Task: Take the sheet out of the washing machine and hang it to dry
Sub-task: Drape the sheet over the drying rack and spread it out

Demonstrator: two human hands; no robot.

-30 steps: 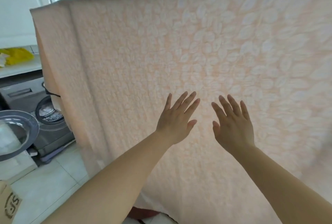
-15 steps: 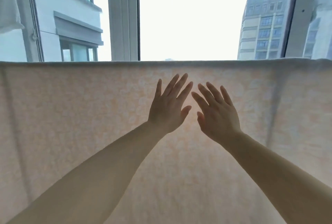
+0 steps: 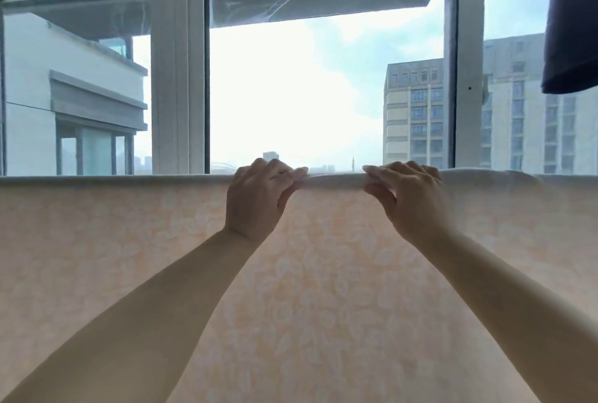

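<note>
Gripping the sheet's (image 3: 323, 273) top fold now w/ both hands: left hand (image 3: 255, 198) & right hand (image 3: 411, 198), fingers curled over it, thumbs pinching below. Half a sec ago my palms were flat, smoothing its front. Sheet's already hung by the window (image 3: 291, 79); likely final straightening.

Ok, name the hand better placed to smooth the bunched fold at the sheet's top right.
Right. The right hand grips the sheet along its top fold, nearer the wrinkled stretch than the left hand, so it likely needs only slide outward.
</note>
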